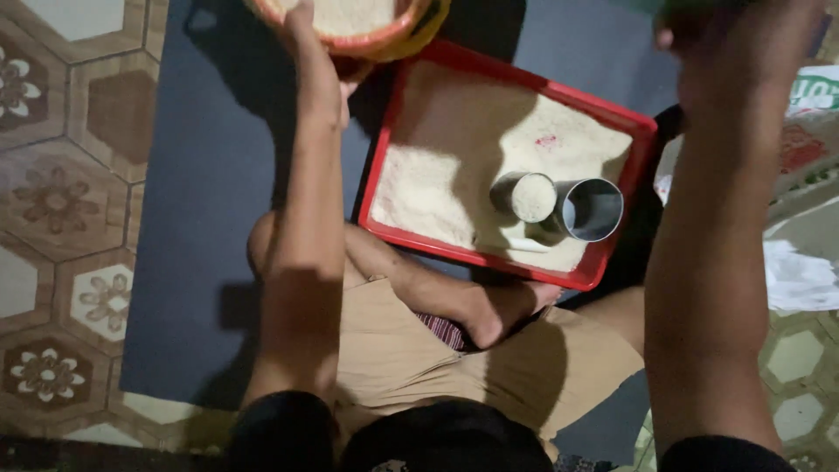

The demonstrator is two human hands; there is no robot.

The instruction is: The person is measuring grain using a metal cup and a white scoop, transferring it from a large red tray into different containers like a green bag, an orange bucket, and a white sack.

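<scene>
My left hand [319, 79] grips the near rim of a round orange-rimmed basket [350, 22] filled with pale grain, at the top edge of the view. My right hand [699, 35] is raised at the top right, closed around something green that is cut off by the frame. Below lies a red rectangular tray [393, 114] spread with the same pale grain. Two metal cups sit in it: one [524, 197] full of grain, the other [590, 208] lying on its side, empty.
I sit cross-legged in tan shorts on a dark blue mat [201, 218] over patterned floor tiles [52, 201]. A printed white sack [813, 114] and white plastic [800, 275] lie at the right.
</scene>
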